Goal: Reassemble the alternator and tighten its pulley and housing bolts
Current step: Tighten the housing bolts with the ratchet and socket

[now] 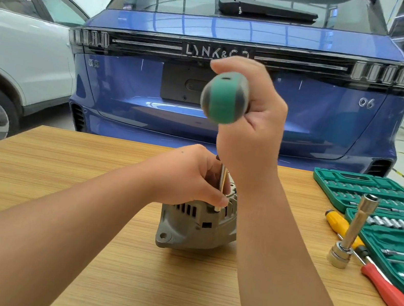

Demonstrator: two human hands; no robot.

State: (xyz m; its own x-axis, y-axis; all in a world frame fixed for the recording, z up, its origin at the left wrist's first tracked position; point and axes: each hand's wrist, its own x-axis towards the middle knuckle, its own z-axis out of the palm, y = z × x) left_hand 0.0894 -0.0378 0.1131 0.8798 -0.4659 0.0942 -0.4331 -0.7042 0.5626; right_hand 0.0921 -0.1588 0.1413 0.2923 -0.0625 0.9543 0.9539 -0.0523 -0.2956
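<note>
We see the alternator point(197, 226) standing on the wooden tabletop point(81, 185) near its middle, grey housing with slotted vents facing us and a mounting ear with a hole at its 7 o'clock corner. The left hand point(186, 174) rests on top of the alternator, its fingers point(215, 195) curled round the metal shaft point(220, 191) of a driver, pinching it just above the tip, which meets the housing's top edge. The right hand point(252, 124) is raised above, its fingers wrapped round the driver's handle point(223, 100), a green and grey knob whose rounded end points toward us; the handle is blurred. The shaft runs nearly upright from the handle down to the alternator, partly hidden behind both hands. At 3 o'clock from the alternator a long socket point(353, 230) stands upright on the tabletop, its wide base down, touching the shaft of a yellow screwdriver point(341, 226) that lies behind it. A red screwdriver point(387, 290) lies just beside them, its handle pointing toward 5 o'clock. Past these, at the tabletop's right edge, sits an open green tool case point(377, 192) with rows of sockets and bits in its compartments. Beyond the tabletop, at 12 o'clock, stands the rear of a blue car point(244, 30) with lettering across its tail-light bar, and at 10 o'clock the side of a white car point(13, 38) with one wheel showing.
</note>
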